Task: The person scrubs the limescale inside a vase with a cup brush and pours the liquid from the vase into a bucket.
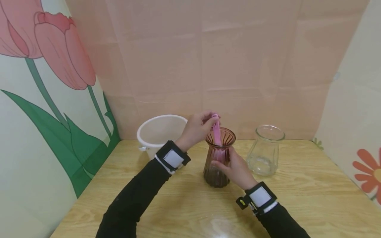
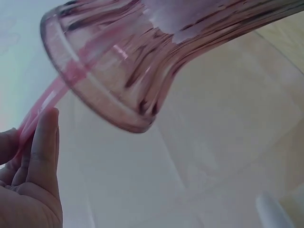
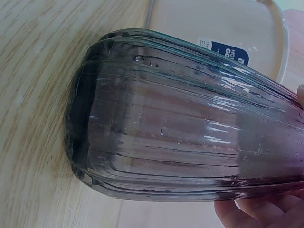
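A ribbed, brown-pink glass vase (image 1: 215,175) stands upright on the wooden table, its flared mouth facing up. My left hand (image 1: 194,130) pinches the pink handle of a bottle brush (image 1: 217,134) above the rim. Through the glass, the brush's pale head (image 2: 178,19) shows blurred inside the vase. My right hand (image 1: 238,168) holds the vase's side, with the thumb at the front; some of its fingers (image 3: 261,211) appear under the glass in the right wrist view.
Left of the vase is a white bucket (image 1: 152,149), partly behind my left forearm; it bears a blue label (image 3: 230,51). A clear glass vase (image 1: 264,162) stands to the right. Behind the wooden table (image 1: 190,211) hangs a pinkish backdrop (image 1: 193,66).
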Demonstrator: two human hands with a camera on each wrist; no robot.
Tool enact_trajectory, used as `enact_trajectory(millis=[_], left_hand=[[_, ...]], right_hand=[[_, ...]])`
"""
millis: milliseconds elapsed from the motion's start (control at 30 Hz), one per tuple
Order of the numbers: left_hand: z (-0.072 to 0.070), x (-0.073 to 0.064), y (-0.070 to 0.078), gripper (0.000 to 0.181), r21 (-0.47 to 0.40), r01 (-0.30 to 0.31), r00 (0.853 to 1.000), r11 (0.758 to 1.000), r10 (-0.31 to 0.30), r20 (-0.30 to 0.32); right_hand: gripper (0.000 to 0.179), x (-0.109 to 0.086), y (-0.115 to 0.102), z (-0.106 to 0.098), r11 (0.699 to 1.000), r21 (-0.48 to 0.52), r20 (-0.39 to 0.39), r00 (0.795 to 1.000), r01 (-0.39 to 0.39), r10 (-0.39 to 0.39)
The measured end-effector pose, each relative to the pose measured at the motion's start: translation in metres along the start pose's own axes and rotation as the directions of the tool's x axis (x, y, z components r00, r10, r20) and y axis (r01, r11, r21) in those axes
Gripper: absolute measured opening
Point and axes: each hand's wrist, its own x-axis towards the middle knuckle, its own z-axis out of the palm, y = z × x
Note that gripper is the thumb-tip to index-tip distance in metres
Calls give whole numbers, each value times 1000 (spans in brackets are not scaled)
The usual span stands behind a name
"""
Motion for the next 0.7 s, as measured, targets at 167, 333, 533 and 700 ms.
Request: enact_trajectory(millis=[167, 333, 533, 700], left_hand=[[-7, 4, 7, 16, -65, -59, 997, 996, 55, -58], [-11, 6, 14, 15, -94, -103, 992, 990, 95, -85], [-14, 9, 21, 15, -97, -129, 984, 987, 115, -134], [-16, 12, 24, 15, -106, -175, 971, 979, 154, -184]], right_hand=[[93, 0, -1, 0, 1000, -8, -2, 1000, 6, -6], [94, -1, -3, -1, 1000, -1, 10, 1000, -11, 11], [94, -1, -3, -1, 1000, -5, 11, 1000, -2, 2], [92, -1, -3, -1, 1000, -9, 8, 1000, 1, -1]])
